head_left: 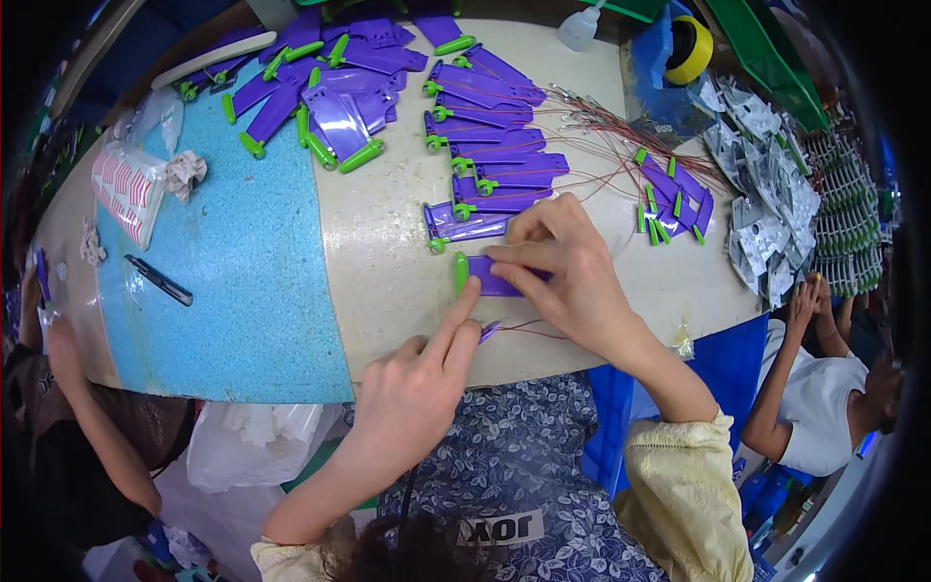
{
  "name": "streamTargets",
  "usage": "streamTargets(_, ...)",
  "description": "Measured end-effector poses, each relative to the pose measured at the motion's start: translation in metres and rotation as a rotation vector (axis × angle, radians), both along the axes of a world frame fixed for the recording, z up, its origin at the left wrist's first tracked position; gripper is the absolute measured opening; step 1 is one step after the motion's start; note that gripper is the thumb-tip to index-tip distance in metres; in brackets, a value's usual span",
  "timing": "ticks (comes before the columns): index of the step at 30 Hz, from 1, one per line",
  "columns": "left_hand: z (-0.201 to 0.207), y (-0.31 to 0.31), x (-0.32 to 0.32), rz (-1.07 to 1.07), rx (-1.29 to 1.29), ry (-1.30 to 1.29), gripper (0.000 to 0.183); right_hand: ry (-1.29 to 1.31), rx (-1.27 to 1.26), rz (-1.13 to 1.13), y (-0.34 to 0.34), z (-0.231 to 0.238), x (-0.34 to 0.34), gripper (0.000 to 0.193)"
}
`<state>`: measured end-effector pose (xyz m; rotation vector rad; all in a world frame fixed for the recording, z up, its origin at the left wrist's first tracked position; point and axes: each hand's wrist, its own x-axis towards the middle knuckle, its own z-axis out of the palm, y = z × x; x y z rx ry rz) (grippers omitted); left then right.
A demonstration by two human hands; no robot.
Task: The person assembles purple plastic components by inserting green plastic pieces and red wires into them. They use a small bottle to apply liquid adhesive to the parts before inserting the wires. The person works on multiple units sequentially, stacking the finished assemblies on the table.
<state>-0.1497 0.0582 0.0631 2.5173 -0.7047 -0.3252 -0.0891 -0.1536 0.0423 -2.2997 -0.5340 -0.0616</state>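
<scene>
A flat purple panel with a green end piece (462,274) lies on the table in front of me. My left hand (417,383) has its index finger pressed against the panel's green end, the other fingers curled. From the right, my right hand (577,276) pinches at the panel's purple face (499,281), thumb and fingertips together. Whatever tiny part may sit between those fingertips is hidden. Close by my left fingers is a small purple piece (490,332), with a thin red wire running right from it. Just beyond, similar purple panels (504,145) with green round ends lie in a column.
Red wires (611,136) trail right toward more purple-green pieces (674,199). Silvery packets (766,213) pile at the right. At left are a blue mat (223,281), a black cutter knife (158,279) and a white bag (129,189). Yellow tape (689,48) stands at the back. Other people sit on both sides.
</scene>
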Motion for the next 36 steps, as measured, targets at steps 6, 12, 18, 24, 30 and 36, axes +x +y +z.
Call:
streamTargets(6,0.007,0.014,0.007,0.089,-0.198,0.173,0.023,0.424,0.125,-0.116,0.008,0.015,-0.013,0.028)
streamTargets(12,-0.001,-0.005,0.027,0.245,-0.520,0.230,0.027,0.561,0.693,-0.091,0.009,0.016,-0.028,0.036)
streamTargets(18,-0.001,-0.025,0.021,0.268,-0.614,0.128,0.028,0.404,0.556,-0.237,-0.001,0.013,-0.042,0.031)
streamTargets(24,0.002,-0.018,0.028,0.160,-0.541,0.420,0.028,0.495,0.198,-0.252,-0.034,0.040,-0.040,0.016)
streamTargets(30,0.011,-0.035,0.041,-0.006,-0.531,0.439,0.024,0.140,0.123,-0.250,-0.032,0.053,-0.048,0.012)
streamTargets(36,0.008,-0.026,0.043,0.284,-0.916,1.258,0.023,0.141,0.124,-0.456,-0.071,0.063,-0.049,0.005)
